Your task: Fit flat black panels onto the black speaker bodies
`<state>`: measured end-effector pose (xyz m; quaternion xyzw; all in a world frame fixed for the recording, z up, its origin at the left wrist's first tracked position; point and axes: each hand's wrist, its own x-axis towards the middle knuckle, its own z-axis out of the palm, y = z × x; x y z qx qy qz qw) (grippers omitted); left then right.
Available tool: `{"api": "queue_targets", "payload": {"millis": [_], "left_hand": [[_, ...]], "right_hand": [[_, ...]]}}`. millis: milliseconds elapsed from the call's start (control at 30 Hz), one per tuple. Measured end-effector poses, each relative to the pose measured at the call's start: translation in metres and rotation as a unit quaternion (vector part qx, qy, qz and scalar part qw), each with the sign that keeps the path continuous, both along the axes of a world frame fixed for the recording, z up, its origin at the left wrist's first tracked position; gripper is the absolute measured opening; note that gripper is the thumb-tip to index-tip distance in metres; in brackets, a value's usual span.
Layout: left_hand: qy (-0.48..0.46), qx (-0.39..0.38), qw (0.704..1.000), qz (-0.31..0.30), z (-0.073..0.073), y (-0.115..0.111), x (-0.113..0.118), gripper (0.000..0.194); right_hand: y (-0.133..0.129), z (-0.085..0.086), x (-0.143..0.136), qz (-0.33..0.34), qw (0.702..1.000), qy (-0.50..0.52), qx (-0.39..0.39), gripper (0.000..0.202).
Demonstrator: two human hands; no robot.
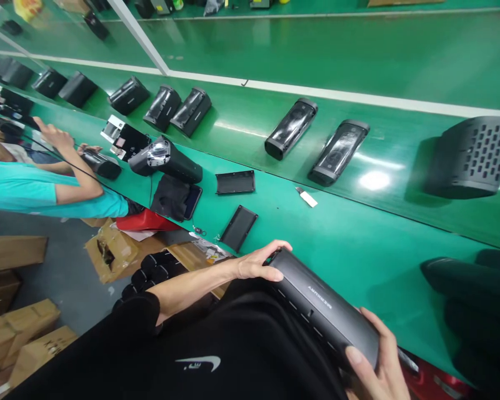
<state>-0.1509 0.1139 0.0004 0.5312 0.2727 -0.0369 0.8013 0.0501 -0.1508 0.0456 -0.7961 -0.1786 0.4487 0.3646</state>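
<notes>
A long black speaker casing [323, 305] with "MERKURY" lettering is held over the front edge of the green bench, close to the body. My left hand [262, 264] grips its upper left end, thumb on the near side and fingers over the far side. Around the lower right end my right hand [377, 355] is closed, the thumb on the lettered face. To the left, two black panels [235, 182] [239, 228] lie on the bench. A small cutter with a white handle [308, 198] rests beyond the casing.
Black speakers [291, 129] stand along the green conveyor [241, 125]. A large grilled speaker [473, 157] is at right. At left, a person in turquoise [37, 186] works beside the bench. Cartons [20, 336] are on the floor; dark objects [479, 311] stand at the right edge.
</notes>
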Motion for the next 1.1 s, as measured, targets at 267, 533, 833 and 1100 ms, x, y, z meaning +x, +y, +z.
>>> {"api": "queue_targets", "payload": {"millis": [267,533,833,1100], "left_hand": [[-0.002,0.035,0.999,0.033,0.008,-0.008,-0.001,0.08],[0.027,0.028,0.999,0.011,-0.001,-0.003,0.0,0.085],[0.092,-0.057,0.988,0.11,-0.02,-0.012,0.021,0.081],[0.217,-0.194,0.956,-0.043,-0.076,0.025,0.053,0.073]], "right_hand": [[0.016,0.023,-0.006,-0.002,0.998,-0.04,-0.041,0.085],[0.019,0.015,-0.001,-0.026,0.997,0.049,-0.056,0.087],[0.022,-0.028,0.013,-0.134,0.983,0.127,-0.024,0.082],[0.033,-0.082,0.04,-0.219,0.906,0.338,-0.132,0.078]]}}
